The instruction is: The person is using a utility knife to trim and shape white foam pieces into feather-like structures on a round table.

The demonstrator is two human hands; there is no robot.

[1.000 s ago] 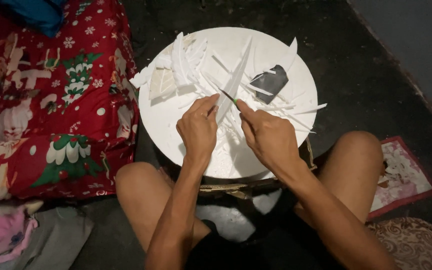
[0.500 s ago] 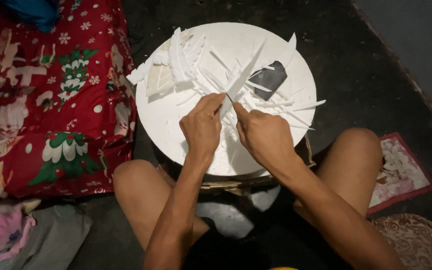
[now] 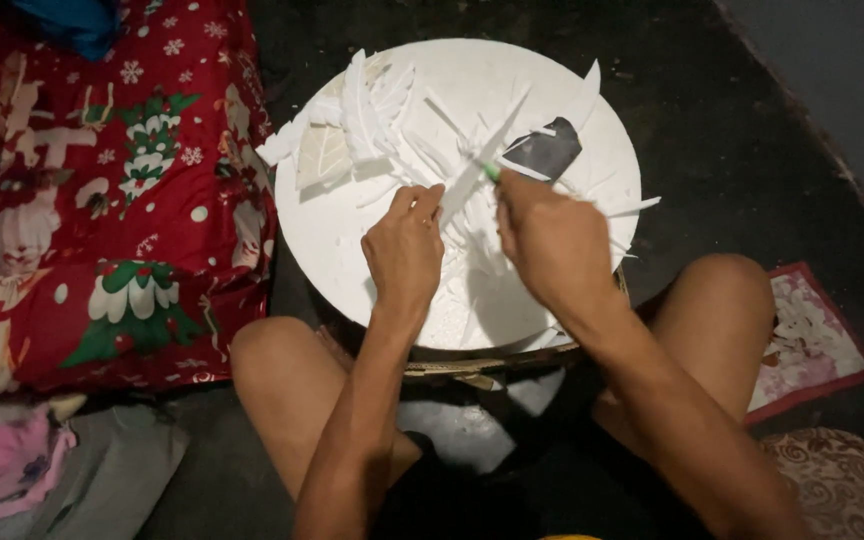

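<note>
Head view looks down on a round white board (image 3: pixel 352 250) resting on the lap between 2 bare knees, strewn with thin white strips (image 3: pixel 377 105) and offcuts. Near the middle, a long pointed white strip (image 3: pixel 472 180) is laid slantwise, running from near the hands up to the far right. It is pinned by the left hand (image 3: pixel 407 250), whose fingertips are pressed onto its near end; that grip is flat and pressing rather than wrapped around anything. The right hand (image 3: pixel 552 240) is clenched on a small cutting tool, of which only a green tip (image 3: pixel 492 172) is seen, touching the strip's right edge. A dark grey scrap (image 3: pixel 549 150) lies just beyond the right hand, and a heap of cut white pieces (image 3: pixel 332 140) is gathered at the far left of the board.

A clean cut here seems to depend on the strip being held dead still, so pressure from the left fingertips is best kept close beside the blade's path but never in it. The tool is probably best drawn away from the holding fingers, in 1 steady stroke, with loose offcuts kept from under the strip.

A red patterned cloth (image 3: pixel 82 200) is spread at the left; a small floral mat (image 3: pixel 807 340) lies on the dark floor (image 3: pixel 772 120) at the right.
</note>
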